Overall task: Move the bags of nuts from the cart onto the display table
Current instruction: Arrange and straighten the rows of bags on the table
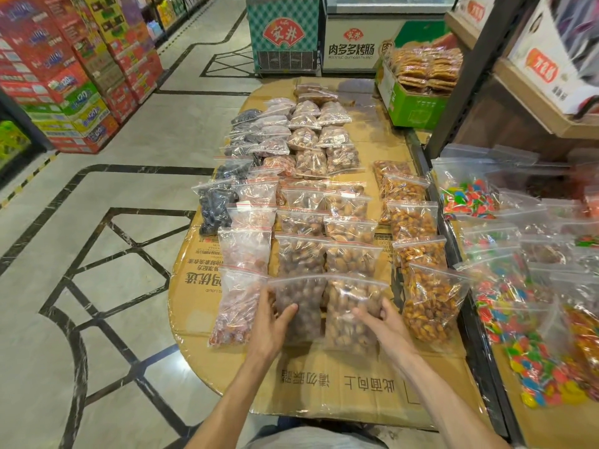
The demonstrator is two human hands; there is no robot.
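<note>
The display table (pixel 356 390) is covered in flattened cardboard and carries several rows of clear zip bags of nuts and dried fruit. At the near end of the middle rows lie two bags. My left hand (pixel 270 325) grips the dark round-nut bag (pixel 303 306), thumb on top and fingers at its left edge. My right hand (pixel 382 325) grips the tan nut bag (pixel 351 314) at its right side. Both bags rest on the cardboard, side by side. No cart is in view.
A bag of reddish fruit (pixel 235 311) lies left of my hands and an orange-nut bag (pixel 431 306) to the right. Bags of coloured candy (pixel 518 319) fill a shelf on the right. A green box (pixel 411 105) stands at the table's far end. Stacked drink cartons (pixel 64 76) line the aisle.
</note>
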